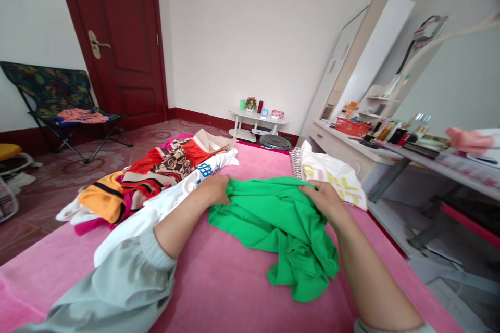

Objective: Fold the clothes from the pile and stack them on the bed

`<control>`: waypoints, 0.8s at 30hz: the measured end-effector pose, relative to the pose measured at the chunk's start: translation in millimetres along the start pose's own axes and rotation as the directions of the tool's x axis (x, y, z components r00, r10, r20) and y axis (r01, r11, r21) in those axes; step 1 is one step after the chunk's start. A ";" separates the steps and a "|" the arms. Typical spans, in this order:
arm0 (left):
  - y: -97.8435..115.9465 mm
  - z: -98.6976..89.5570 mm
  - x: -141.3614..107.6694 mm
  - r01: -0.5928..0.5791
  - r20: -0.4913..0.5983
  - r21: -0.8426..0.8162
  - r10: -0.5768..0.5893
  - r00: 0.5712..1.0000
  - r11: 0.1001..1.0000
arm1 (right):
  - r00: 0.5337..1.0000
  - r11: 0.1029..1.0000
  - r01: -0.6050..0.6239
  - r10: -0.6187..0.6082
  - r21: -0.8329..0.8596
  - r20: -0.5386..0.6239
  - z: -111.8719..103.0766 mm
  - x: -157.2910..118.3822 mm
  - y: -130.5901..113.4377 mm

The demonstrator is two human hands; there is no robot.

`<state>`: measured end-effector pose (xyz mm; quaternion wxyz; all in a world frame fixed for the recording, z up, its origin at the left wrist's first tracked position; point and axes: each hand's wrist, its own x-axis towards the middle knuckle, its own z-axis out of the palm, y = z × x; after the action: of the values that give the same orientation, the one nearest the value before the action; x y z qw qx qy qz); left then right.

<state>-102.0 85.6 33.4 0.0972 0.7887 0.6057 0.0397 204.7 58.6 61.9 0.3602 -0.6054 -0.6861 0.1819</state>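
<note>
A crumpled green garment (273, 213) lies across the pink bed surface (226, 291), its lower right part bunched in folds. My left hand (215, 190) is closed on its upper left edge. At the upper right edge, my right hand (322, 199) grips the same cloth. White clothing with blue lettering (144, 218) lies beside and under my left forearm. A white garment with yellow letters (332, 169) rests just beyond my right hand.
A pile of red, patterned and orange clothes (156, 171) covers the bed's left edge. A folding chair (58, 93) holds clothing near the red door (117, 36). On the right stand a dresser (344, 140) and a cluttered table (445, 166).
</note>
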 end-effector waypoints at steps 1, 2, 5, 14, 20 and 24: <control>2.5 -2.9 -3.0 -0.010 0.027 0.013 0.010 1.000 1.000 | 0.999 0.999 -0.009 0.008 0.042 0.034 -8.8 -3.0 -8.3; 4.4 -6.0 -5.7 -0.041 0.066 0.017 0.040 0.997 0.999 | 0.996 0.998 -0.024 0.019 0.063 0.086 -17.1 -7.0 -16.2; 6.6 -17.0 -12.3 -0.194 0.261 0.011 0.184 0.948 0.981 | 0.919 0.996 -0.052 0.018 0.074 0.393 -35.7 -21.4 -34.2; 4.7 -45.2 -7.5 -0.287 -0.825 -0.361 -0.160 0.543 0.887 | 0.933 0.982 0.112 -0.053 0.149 -0.356 -8.5 0.0 -5.2; 8.3 -8.5 12.3 -0.317 -0.686 -0.298 0.029 0.727 0.900 | 0.941 0.939 0.227 -0.280 -0.259 -0.190 22.9 -5.7 -17.6; 6.2 16.5 20.0 -0.255 -0.278 -0.375 0.155 0.948 0.891 | 0.905 0.947 0.293 -0.230 -0.132 0.358 44.0 -28.2 -43.0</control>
<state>-87.9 101.6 17.4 0.1799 0.8004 0.5042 0.2699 143.4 31.1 54.0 0.2014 -0.4976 -0.8265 0.1693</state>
